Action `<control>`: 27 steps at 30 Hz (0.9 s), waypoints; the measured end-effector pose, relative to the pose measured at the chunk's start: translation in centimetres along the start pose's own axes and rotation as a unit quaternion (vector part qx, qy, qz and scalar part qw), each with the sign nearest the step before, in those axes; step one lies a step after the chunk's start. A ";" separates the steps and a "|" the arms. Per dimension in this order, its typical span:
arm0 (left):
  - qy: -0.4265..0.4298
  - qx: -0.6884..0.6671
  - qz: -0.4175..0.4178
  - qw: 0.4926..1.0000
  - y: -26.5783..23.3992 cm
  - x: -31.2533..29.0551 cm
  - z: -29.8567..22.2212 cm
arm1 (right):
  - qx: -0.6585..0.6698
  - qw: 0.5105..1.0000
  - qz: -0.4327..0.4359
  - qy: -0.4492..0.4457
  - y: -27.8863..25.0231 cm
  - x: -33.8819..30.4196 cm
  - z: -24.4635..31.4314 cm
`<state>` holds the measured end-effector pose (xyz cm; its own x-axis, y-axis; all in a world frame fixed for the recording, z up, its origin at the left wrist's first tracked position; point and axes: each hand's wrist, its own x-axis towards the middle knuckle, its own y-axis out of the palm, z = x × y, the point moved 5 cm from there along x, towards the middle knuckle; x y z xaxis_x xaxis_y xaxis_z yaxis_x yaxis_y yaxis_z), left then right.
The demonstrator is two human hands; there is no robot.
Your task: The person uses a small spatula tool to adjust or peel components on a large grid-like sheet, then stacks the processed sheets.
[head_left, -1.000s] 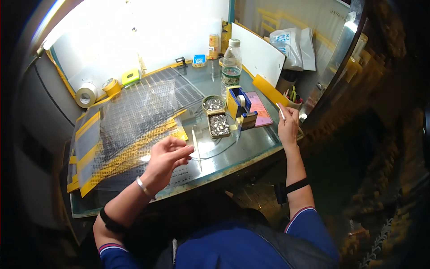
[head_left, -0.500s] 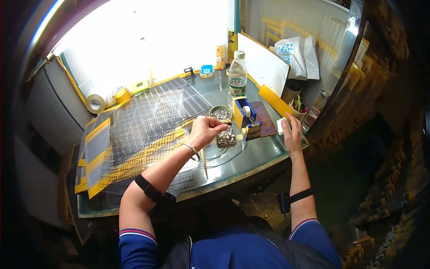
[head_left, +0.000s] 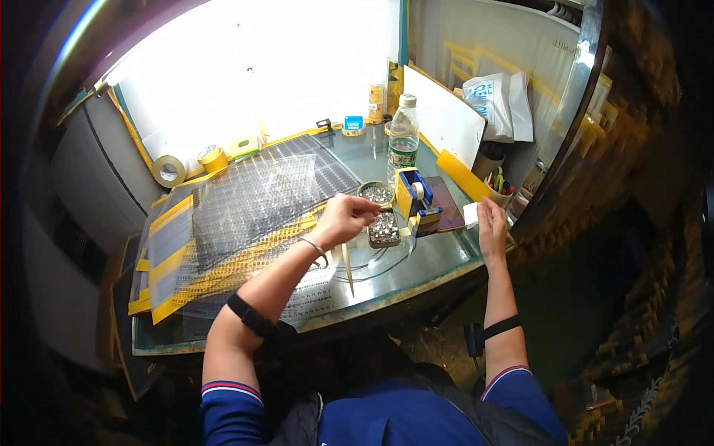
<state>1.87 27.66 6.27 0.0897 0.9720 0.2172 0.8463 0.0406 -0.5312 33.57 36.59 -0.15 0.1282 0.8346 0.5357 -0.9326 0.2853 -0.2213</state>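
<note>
Near the centre of the frame, the left hand (head_left: pixel 348 221) hovers with its fingertips drawn together over the 2 tins; I cannot tell whether they pinch anything. Right of centre, the right hand (head_left: pixel 492 229) pinches a small white piece (head_left: pixel 471 213) between thumb and fingers, just above the table's right edge. A loose pinch could drop it over that edge, and the left wrist, sweeping sideways, could tip a tin and scatter its bits. The rectangular tin (head_left: pixel 384 244) holds small silvery bits, as does the round tin (head_left: pixel 375 183) just behind it. Beside them stand a blue-and-yellow tape dispenser (head_left: pixel 406 195) and, farther back, a clear bottle (head_left: pixel 403 149) whose fill I cannot judge. Beyond the right hand, 1 cup (head_left: pixel 503 201) holds pens (head_left: pixel 498 181).
</note>
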 end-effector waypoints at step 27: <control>0.201 0.303 0.166 0.916 1.1 -5.4 -1.7 | -0.047 0.964 -0.187 -0.181 -2.5 -1.8 3.7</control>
<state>3.26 22.04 5.90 0.5794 0.7948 0.1804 0.3005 -0.0026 -0.9538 34.46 32.65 2.47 0.3085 0.4506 0.8377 -0.8064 0.5909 -0.0208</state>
